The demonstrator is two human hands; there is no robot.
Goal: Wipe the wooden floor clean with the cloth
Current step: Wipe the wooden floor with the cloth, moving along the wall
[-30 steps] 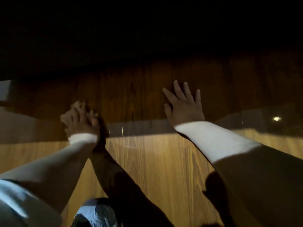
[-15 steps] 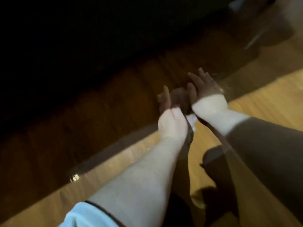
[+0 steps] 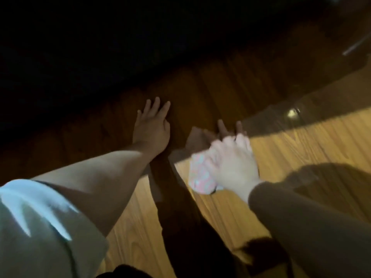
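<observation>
Cloth (image 3: 202, 175) has passed to the right hand (image 3: 232, 161), gripped; left hand (image 3: 151, 129), ten o'clock, braces flat on floor (image 3: 291, 147). Wiping can resume.

The wooden floor (image 3: 301, 149) was two-tone, honestly: warm honey-yellow where the light hit it, with darker brown grain lines running along the boards, and a deep reddish brown in the shaded half. Past that it just went black. The cloth (image 3: 200, 175) was the only pastel thing there, whitish with a blurry repeat of pink and pale blue blotches; couldn't make out the exact print. The sleeve (image 3: 40, 217) on the left arm was pale, kind of grey-green in shade, with bright bluish-white streaks on the folds and a thin dark hem. One small white glint (image 3: 292, 113) sat on the shaded boards.
</observation>
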